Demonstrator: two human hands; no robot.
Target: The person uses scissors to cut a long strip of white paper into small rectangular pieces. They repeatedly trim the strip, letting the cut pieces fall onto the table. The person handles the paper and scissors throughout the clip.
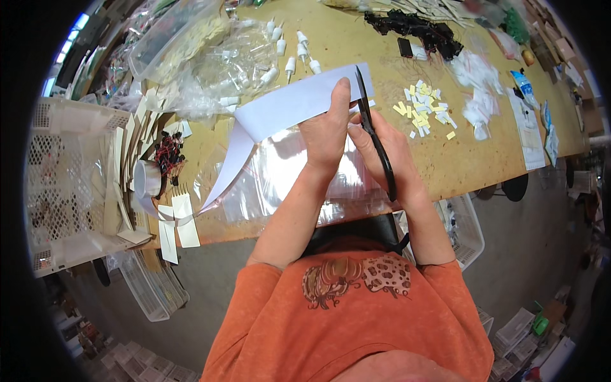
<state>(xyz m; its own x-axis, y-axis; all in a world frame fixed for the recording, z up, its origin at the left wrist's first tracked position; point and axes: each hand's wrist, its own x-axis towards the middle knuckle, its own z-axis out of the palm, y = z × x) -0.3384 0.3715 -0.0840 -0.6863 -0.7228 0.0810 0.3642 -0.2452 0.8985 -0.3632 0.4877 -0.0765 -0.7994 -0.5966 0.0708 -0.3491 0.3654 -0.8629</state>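
My left hand (329,129) grips a long white paper strip (291,105) near its right end, the thumb lying on top. The strip curls down to the left towards a white roll (147,178) at the table's left side. In my right hand (389,153) is a pair of black scissors (366,117), its blades crossing the strip close to the right end. Part of the scissor handles is hidden by the fingers. Clear plastic bags (281,176) lie beneath my hands. To the right is a pile of small white and yellow paper pieces (422,107).
White plastic dropper-like parts (290,66) and a clear bin (176,38) lie beyond. Black wired parts (413,31) sit at the back right, red-and-black wired parts (169,153) at the left. A white perforated crate (67,119) borders the table's left side.
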